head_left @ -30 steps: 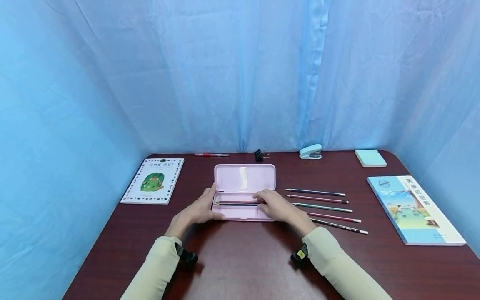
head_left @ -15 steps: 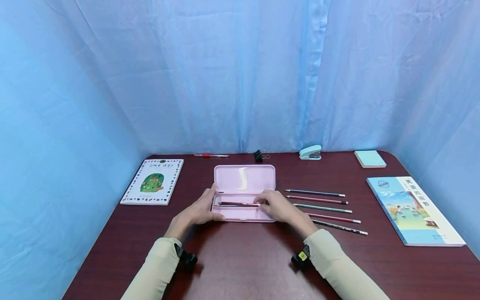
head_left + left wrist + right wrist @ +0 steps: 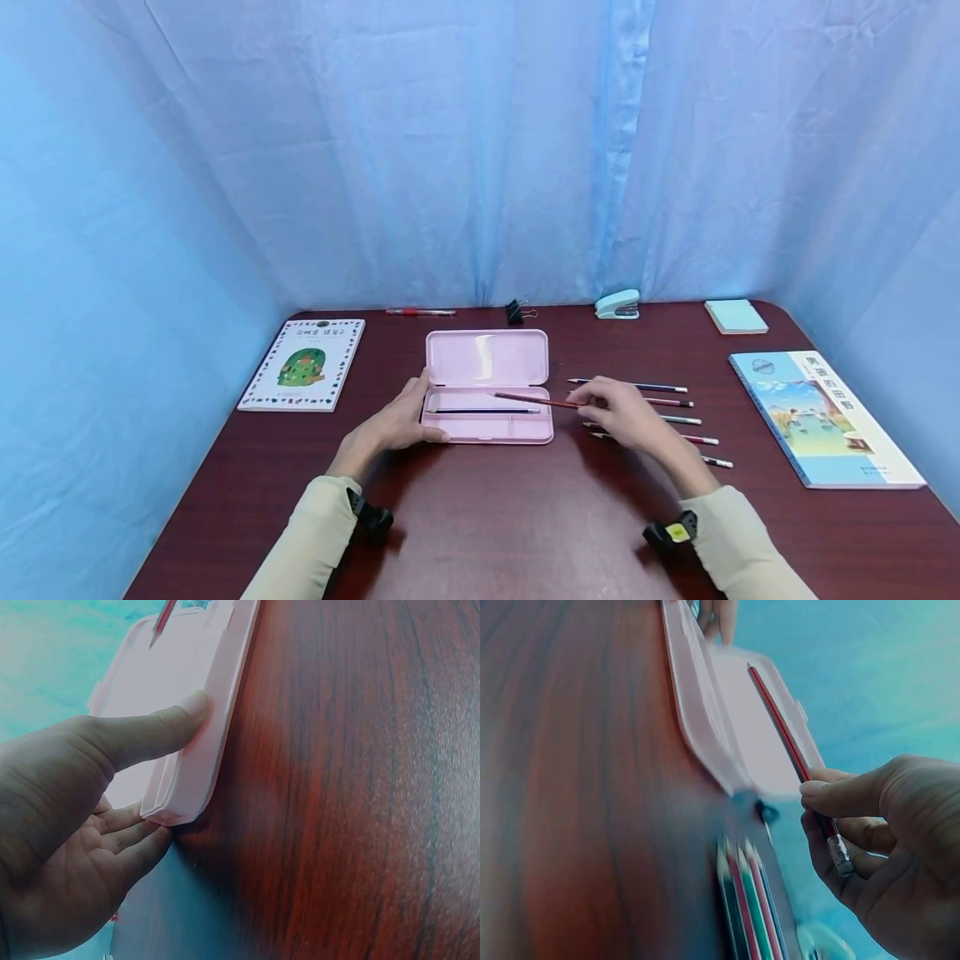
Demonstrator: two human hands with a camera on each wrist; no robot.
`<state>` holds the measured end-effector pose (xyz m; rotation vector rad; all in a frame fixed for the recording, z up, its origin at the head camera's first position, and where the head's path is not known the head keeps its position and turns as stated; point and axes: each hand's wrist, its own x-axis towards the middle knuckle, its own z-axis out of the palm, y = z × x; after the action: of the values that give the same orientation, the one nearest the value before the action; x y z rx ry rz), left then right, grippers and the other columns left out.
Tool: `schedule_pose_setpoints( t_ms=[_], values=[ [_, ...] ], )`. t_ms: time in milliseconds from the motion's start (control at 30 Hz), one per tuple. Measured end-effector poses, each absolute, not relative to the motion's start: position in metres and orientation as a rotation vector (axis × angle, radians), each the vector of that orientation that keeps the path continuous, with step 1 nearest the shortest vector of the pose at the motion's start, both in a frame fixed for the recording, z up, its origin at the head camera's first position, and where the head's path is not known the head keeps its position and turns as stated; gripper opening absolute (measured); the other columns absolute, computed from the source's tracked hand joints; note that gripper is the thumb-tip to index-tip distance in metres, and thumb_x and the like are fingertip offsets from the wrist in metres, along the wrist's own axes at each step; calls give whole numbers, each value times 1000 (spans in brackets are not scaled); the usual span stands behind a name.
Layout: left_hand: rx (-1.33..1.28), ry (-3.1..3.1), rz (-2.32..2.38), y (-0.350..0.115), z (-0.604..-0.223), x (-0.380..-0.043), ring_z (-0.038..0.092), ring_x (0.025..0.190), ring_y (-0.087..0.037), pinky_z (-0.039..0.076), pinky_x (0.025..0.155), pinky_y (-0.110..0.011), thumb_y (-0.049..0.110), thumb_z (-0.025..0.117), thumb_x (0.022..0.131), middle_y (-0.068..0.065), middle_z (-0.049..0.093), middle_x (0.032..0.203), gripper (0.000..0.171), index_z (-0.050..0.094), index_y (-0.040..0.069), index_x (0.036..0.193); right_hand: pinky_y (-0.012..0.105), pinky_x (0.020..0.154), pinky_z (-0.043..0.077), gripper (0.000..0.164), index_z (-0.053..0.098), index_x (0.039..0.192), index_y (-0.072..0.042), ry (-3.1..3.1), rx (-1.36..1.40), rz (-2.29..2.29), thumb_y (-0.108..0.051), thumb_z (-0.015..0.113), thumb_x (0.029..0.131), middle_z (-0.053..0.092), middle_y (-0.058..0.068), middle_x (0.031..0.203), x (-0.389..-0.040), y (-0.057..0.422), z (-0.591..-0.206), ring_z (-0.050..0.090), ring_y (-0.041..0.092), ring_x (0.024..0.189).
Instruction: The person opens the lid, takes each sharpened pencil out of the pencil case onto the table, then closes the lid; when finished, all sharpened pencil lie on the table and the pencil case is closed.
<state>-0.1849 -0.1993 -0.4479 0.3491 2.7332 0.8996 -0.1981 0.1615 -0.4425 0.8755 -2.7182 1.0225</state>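
Note:
A pink pencil case (image 3: 457,429) lies with its lid folded back on the dark wooden table. My left hand (image 3: 393,418) holds its left end, the thumb (image 3: 161,735) over the front rim and the fingers against the short side. Inside the case's long compartment rests one dark pencil (image 3: 480,410). Between thumb and fingers my right hand (image 3: 626,417) pinches a red and black pencil (image 3: 780,731) near its metal-capped end. That pencil points left, its tip over the right part of the case. Beneath the right hand, several pencils (image 3: 754,907) lie side by side, partly hidden by it.
Along the back edge are a red pen (image 3: 420,312), a black binder clip (image 3: 514,312), a mint stapler (image 3: 618,305) and a sticky-note pad (image 3: 737,317). One book (image 3: 302,367) lies at the left, a larger one (image 3: 825,421) at the right. Blue curtains surround the table.
My right hand has lifted the red and black pencil out of the case and moved right, over the row of pencils. The left hand has stayed on the case.

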Motion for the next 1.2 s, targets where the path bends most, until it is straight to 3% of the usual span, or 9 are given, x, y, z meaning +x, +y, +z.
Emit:
schedule_pose_setpoints(
  t_ms=[500, 767, 1200],
  values=[
    [337, 2735, 885, -201, -448, -185, 25, 132, -20, 24, 107, -40, 37, 78, 71, -12, 21, 148, 113, -1, 11, 149, 27, 68, 45, 20, 68, 97, -27, -2878, 568, 899, -11, 66, 84, 62, -13, 93, -139, 265, -456, 53, 3, 80],
    [327, 2729, 880, -199, -448, -184, 26, 132, -20, 25, 107, -40, 38, 78, 72, -12, 21, 147, 113, 0, 12, 149, 24, 65, 43, 19, 68, 95, -31, -2985, 500, 922, -16, 67, 84, 62, -15, 93, -120, 285, -458, 52, 1, 78],
    [325, 2734, 878, -200, -448, -185, 26, 131, -20, 25, 107, -40, 37, 78, 72, -12, 22, 147, 113, 0, 11, 149, 24, 63, 42, 19, 69, 94, -29, -2949, 481, 870, -14, 68, 82, 62, -10, 95, -126, 296, -468, 51, 2, 77]
  ],
)
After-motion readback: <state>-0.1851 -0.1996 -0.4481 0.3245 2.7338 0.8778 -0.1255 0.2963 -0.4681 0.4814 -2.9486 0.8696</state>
